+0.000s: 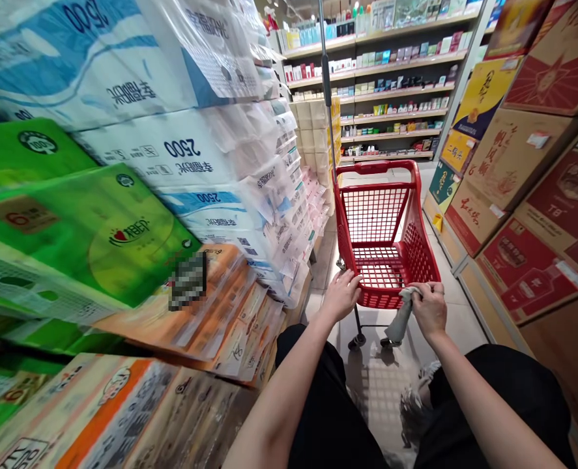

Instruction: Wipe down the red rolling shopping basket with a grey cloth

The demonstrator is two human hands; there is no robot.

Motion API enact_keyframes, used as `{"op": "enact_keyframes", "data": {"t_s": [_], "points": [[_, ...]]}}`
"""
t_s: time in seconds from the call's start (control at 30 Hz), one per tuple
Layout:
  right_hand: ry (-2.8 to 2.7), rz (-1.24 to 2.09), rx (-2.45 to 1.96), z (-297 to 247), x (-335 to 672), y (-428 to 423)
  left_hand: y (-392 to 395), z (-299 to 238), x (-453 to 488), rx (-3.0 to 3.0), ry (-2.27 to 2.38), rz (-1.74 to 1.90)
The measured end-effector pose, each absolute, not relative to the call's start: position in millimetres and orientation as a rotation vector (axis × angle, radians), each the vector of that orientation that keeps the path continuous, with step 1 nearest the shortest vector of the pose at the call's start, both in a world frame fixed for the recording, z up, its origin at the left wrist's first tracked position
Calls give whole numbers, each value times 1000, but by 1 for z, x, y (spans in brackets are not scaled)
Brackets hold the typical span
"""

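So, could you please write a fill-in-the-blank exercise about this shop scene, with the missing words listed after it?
1. The shopping cart is ____ in colour.
2. The right hand holds a cloth that is ____ in colour.
3. The left hand touches the cart's near rim, and the cardboard boxes are stacked on the person's ____ side.
4. The wrapped paper packs are stacked on the person's ____ side.

Missing words: red; grey; right; left.
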State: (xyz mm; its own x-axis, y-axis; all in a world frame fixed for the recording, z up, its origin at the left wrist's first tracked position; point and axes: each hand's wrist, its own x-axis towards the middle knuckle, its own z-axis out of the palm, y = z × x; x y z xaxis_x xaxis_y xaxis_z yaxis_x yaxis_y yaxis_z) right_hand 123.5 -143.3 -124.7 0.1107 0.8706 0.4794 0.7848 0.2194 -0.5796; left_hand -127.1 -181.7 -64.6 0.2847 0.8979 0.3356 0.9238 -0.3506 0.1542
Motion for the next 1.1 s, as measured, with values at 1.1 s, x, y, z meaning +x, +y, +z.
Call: {"op": "enact_keyframes", "data": {"t_s": [1.1], "points": [[-1649,87,-1375,-86,150,-137,-157,-78,-105,-2425,-1734,-610]]}}
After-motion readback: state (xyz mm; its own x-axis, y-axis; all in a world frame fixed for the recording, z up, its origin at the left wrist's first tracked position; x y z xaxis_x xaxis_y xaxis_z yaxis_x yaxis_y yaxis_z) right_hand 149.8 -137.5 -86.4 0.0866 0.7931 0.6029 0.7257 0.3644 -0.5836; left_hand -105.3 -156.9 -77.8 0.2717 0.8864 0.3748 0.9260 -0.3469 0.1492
